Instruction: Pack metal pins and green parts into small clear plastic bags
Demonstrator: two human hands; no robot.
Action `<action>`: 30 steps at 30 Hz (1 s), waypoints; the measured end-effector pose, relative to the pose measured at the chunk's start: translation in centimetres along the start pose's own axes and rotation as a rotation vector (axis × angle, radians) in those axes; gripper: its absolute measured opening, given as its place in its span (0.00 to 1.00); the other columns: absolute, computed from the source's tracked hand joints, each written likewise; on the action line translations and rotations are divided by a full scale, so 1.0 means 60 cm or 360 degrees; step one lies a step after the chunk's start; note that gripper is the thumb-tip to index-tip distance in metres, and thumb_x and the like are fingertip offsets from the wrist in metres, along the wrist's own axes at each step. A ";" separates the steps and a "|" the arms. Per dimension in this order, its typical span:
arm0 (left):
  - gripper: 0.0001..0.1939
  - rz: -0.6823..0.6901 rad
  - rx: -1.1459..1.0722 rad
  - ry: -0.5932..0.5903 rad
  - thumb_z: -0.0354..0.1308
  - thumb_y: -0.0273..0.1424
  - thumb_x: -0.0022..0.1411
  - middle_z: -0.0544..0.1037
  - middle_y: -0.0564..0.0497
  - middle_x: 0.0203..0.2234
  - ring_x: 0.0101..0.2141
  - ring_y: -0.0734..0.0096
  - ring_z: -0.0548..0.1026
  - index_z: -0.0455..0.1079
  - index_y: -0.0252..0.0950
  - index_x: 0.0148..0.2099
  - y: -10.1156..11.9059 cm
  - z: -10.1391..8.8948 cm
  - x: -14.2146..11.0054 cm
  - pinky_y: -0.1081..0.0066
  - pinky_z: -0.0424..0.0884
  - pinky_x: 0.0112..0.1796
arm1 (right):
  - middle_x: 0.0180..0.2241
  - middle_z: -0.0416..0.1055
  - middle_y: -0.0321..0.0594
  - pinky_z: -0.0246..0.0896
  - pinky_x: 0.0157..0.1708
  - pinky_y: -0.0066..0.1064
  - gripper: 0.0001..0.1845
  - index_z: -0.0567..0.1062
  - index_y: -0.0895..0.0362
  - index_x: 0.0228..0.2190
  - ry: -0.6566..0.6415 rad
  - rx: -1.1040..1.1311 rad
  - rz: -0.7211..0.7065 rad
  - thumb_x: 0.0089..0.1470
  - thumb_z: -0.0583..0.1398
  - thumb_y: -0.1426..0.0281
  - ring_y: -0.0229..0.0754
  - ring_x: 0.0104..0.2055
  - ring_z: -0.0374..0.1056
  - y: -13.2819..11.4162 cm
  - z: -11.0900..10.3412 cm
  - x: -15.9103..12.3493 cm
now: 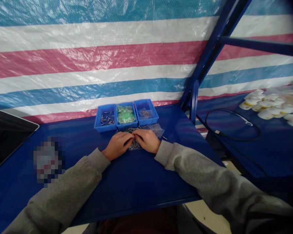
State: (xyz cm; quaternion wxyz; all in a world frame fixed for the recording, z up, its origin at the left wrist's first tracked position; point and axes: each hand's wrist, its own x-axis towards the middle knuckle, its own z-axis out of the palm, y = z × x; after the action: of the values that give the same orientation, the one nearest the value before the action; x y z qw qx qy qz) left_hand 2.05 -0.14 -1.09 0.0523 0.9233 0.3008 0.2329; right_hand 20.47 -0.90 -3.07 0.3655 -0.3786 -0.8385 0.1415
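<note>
My left hand [118, 144] and my right hand [147, 139] meet fingertip to fingertip on the blue table [127, 182]. Both are closed in a pinch over small clear plastic bags [156, 130] lying in front of them. What sits between the fingers is too small to name. Just behind the hands stand three small blue bins: the left bin [104, 118] holds small metal pins, the middle bin [126, 114] holds green parts, the right bin [146, 112] holds a few clear bags.
A striped tarp [88, 58] hangs behind the table. A dark screen [5, 136] lies at the far left. A blue steel frame [194, 100] stands right of the bins. On the neighbouring table lie a black cable [234, 125] and several white parts [271, 107].
</note>
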 end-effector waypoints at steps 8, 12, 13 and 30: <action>0.08 -0.0055 0.0015 0.0201 0.49 0.29 0.63 0.76 0.49 0.32 0.32 0.71 0.73 0.69 0.35 0.38 -0.002 -0.004 -0.001 0.70 0.67 0.37 | 0.30 0.69 0.39 0.60 0.34 0.29 0.07 0.71 0.57 0.33 0.0067 -0.0116 0.0042 0.49 0.57 0.76 0.39 0.32 0.66 -0.005 0.000 -0.001; 0.09 -0.0066 -0.0032 0.0267 0.49 0.30 0.63 0.76 0.49 0.33 0.34 0.71 0.73 0.69 0.35 0.39 -0.002 -0.003 -0.003 0.70 0.69 0.38 | 0.30 0.69 0.39 0.60 0.35 0.29 0.09 0.71 0.57 0.34 0.0071 -0.0067 0.0061 0.48 0.58 0.77 0.40 0.33 0.66 -0.003 0.002 -0.001; 0.09 -0.0077 -0.0053 0.0290 0.49 0.30 0.63 0.76 0.49 0.33 0.34 0.71 0.73 0.69 0.35 0.40 -0.002 -0.004 -0.003 0.70 0.69 0.39 | 0.31 0.70 0.39 0.60 0.35 0.29 0.10 0.70 0.57 0.35 0.0090 -0.0041 0.0070 0.48 0.57 0.77 0.39 0.33 0.66 -0.002 0.002 -0.001; 0.09 -0.0318 -0.0164 0.0519 0.50 0.31 0.63 0.77 0.51 0.33 0.33 0.74 0.75 0.69 0.35 0.41 0.005 -0.012 -0.007 0.75 0.70 0.37 | 0.35 0.69 0.41 0.61 0.38 0.29 0.08 0.71 0.56 0.36 0.0238 0.0123 -0.0018 0.56 0.53 0.75 0.39 0.37 0.65 -0.012 -0.009 -0.001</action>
State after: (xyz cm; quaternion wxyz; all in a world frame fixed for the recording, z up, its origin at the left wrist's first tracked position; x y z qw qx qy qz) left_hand 1.57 -0.67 -0.53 0.0730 0.8350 0.3831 0.3882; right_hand 20.51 -1.46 -2.34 0.4421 -0.3691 -0.8049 0.1430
